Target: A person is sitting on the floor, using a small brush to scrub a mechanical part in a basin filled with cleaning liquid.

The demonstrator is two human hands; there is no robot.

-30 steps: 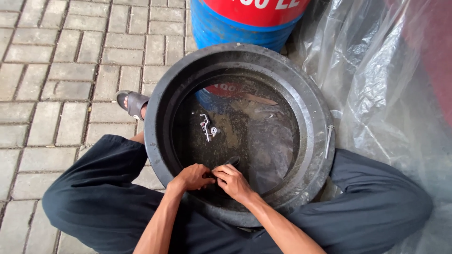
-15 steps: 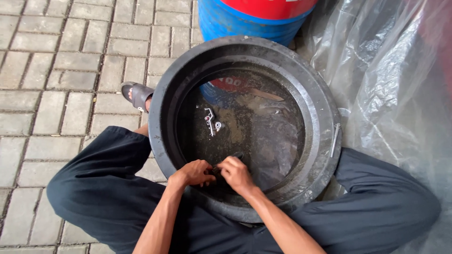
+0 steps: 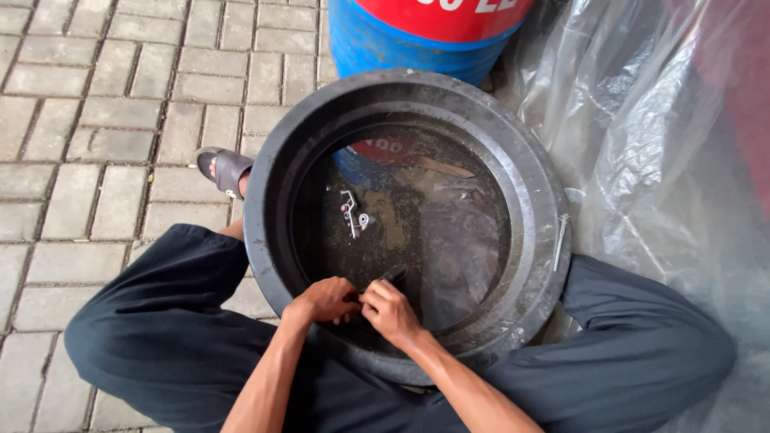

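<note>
Grey paving bricks (image 3: 96, 120), blue drum (image 3: 401, 40) behind. Black basin (image 3: 529, 184) between knees; left hand (image 3: 325, 301) and right hand (image 3: 391, 311) together clenched around small dark object (image 3: 393, 275) at near inner wall.

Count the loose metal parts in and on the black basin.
2. A small bracket-like metal piece lies in the black basin, left of centre. A long bolt rests on its right rim. The left hand and right hand may hide more.

Left hand (image 3: 325, 300) and right hand (image 3: 391, 312) met knuckle to knuckle, fingers curled, forearms angled inward from below.
</note>
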